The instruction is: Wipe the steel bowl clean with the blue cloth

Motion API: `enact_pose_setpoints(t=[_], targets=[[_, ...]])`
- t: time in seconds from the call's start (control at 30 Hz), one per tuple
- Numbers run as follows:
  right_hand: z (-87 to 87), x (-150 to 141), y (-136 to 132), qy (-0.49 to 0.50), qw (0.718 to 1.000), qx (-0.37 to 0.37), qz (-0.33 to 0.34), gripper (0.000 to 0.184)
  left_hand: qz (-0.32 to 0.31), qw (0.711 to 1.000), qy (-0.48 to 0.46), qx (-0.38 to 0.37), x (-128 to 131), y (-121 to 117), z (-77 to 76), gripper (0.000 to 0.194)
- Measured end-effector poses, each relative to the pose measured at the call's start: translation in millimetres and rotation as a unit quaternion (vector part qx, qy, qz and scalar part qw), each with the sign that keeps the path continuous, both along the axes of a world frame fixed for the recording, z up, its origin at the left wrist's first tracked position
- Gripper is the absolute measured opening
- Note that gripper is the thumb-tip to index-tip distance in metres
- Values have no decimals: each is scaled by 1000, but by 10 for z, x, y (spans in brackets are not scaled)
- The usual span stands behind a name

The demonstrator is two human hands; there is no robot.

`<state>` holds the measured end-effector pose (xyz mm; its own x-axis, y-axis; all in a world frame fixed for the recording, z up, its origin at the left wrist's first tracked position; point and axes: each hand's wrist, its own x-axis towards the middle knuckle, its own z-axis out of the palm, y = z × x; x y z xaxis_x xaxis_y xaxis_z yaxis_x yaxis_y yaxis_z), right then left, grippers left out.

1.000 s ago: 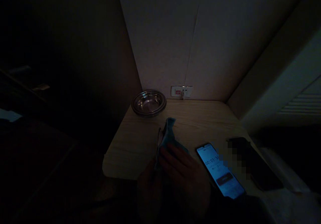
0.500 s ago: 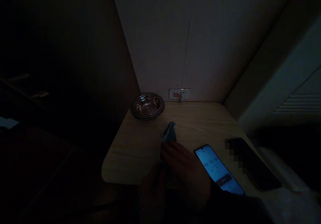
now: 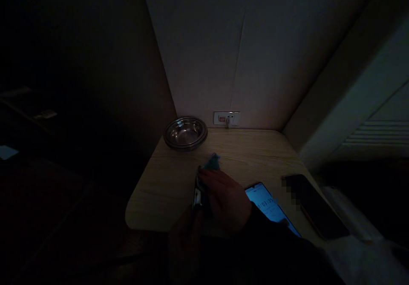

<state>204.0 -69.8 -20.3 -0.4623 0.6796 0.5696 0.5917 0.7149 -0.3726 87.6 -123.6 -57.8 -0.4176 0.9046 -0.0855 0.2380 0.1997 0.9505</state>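
In the dim light, my left hand (image 3: 185,236) grips the lower end of what looks like a shiny metal bowl (image 3: 197,196), held up on its side. Most of the bowl is hidden behind my hands. A blue-green cloth (image 3: 213,162) pokes out above the fingers of my right hand (image 3: 225,197), which presses it against the bowl. Both hands are over the front edge of a small wooden table (image 3: 156,191).
Several nested steel bowls (image 3: 185,132) stand at the table's back left. A lit phone with a timer (image 3: 271,208) lies beside my right forearm, and a dark phone (image 3: 315,206) is farther right. A wall socket (image 3: 226,118) sits above the back edge.
My right hand and the cloth have shifted slightly left against the bowl. More of the bowl's shiny surface now shows. My right sleeve covers more of the lit phone.
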Motion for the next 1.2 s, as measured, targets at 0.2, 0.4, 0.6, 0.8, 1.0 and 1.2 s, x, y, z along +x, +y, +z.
enact_pose_setpoints(t=[0.2,0.4,0.6,0.8,1.0,1.2], targets=[[-26,-9,-9,-14,1000,13,11,36,-17,1000,-5,4,4,13,37,30],[-44,23,-139,-12,1000,10,-8,37,-26,1000,-5,9,9,-8,7,33],[-56,27,129,107,985,-137,20,40,12,999,-9,-34,12,-12,-41,40],[-201,178,438,292,907,-295,-74,32,9,999,-33,-15,-74,-50,-75,35],[-217,260,198,449,798,-383,-119,28,132,987,-77,-51,-6,-85,-54,35],[-145,146,-16,381,858,-334,-86,27,140,984,-81,-80,26,-57,13,35]])
